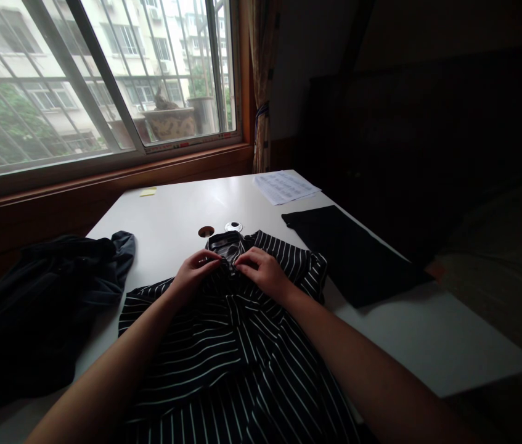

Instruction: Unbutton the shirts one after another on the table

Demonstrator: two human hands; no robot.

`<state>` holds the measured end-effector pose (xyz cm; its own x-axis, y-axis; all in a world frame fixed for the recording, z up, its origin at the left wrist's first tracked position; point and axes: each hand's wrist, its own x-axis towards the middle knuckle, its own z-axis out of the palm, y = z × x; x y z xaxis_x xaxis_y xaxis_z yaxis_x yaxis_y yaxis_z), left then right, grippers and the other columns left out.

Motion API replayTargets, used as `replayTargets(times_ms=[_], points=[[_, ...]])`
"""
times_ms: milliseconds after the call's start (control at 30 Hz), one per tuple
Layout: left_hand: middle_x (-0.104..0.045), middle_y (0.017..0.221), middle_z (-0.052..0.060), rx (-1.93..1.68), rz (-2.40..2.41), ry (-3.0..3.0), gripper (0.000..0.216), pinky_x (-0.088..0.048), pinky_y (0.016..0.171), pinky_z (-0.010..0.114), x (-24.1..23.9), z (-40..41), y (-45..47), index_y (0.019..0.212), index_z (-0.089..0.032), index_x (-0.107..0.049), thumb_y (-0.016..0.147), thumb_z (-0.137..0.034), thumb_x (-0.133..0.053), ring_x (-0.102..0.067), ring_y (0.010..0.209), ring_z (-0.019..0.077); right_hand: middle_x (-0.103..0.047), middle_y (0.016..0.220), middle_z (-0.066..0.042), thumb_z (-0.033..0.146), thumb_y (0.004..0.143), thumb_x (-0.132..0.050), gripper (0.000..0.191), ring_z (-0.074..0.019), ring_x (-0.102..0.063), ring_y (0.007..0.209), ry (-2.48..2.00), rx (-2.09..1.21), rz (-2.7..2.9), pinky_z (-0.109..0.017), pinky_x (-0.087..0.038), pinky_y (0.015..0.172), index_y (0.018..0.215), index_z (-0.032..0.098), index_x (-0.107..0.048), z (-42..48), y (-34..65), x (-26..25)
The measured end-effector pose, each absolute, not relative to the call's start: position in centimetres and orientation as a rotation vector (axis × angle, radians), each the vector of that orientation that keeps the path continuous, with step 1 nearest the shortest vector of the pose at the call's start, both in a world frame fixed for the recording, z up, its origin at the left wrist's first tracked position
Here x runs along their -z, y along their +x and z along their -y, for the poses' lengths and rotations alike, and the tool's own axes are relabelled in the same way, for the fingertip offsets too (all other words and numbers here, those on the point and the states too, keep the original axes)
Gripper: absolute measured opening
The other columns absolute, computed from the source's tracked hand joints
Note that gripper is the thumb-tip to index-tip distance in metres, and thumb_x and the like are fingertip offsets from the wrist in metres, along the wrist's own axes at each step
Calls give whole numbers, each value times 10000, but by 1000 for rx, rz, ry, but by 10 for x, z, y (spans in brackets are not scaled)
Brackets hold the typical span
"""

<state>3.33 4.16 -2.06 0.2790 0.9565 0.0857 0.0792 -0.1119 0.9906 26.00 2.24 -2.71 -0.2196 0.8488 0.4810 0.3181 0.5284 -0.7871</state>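
A: What are the two hands doing at this moment?

B: The left hand and the right hand are close together, with the fingertips almost meeting. Both pinch the shiny dark collar of the black shirt with thin white stripes.

A: Where does this shirt lie?

B: It lies on the white tabletop, directly in front of the person. The collar is at the far end and the body runs toward the near edge, between the forearms.

A: How will it handle, in your opinion?

B: I judge it light, soft and limp. It wrinkles easily and would hold no shape if lifted at one point. The fabric looks rather smooth, so it may slide on the tabletop. The collar and the shoulder seams seem the firmest places to grip, one hand on each side.

A: What is around it?

B: On the left is a crumpled dark blue garment, very near the sleeve; I cannot tell if they touch. On the right a flat black cloth lies just beside. Farther away are a round hole with a silver cap, a printed paper sheet and a small yellow note.
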Motion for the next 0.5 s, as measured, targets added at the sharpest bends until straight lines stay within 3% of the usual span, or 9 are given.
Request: replayTargets(times_ms=[500], points=[[-667,837,-5,-1025,-1044,1475,291,-477,660,237,20,-41,35,913,-192,-662,785,-430,-769,-612,745,143,-652,891,-11,180,877,-678,64,-166,-620,896,-980,-636,1786,-322,-484,841,914,219,-713,-23,260,28]])
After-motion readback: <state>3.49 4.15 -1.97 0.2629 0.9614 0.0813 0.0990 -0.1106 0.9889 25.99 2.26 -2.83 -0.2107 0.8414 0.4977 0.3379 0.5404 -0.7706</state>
